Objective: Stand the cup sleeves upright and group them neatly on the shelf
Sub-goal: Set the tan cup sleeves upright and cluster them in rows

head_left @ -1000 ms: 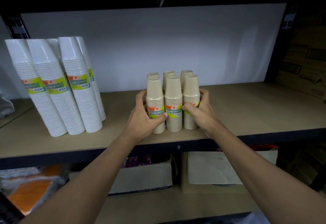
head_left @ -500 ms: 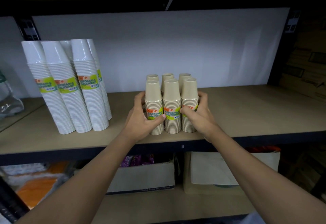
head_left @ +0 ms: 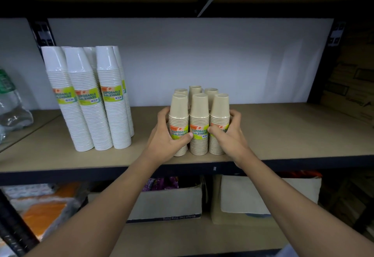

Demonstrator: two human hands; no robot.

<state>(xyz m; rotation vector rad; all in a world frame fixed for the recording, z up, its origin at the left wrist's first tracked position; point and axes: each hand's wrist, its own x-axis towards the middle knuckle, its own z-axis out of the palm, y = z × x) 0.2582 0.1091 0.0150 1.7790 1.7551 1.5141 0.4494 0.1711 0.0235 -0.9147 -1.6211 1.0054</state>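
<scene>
shelf (head_left: pixel 293 131) right: open | left: white cup sleeves (head_left: pixel 91 103) block

A shop storeroom: packs of cups (head_left: pixel 95 99) are standing on a metal shelf (head_left: pixel 283 135), and boxes (head_left: pixel 168 202) are sitting below.

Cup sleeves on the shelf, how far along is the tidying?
Done: the white sleeves stand grouped at the left of the shelf, and six tan sleeves stand upright in two rows. In hand: the left hand and right hand grip the tan cluster from both sides. Left: probably just releasing them.
</scene>
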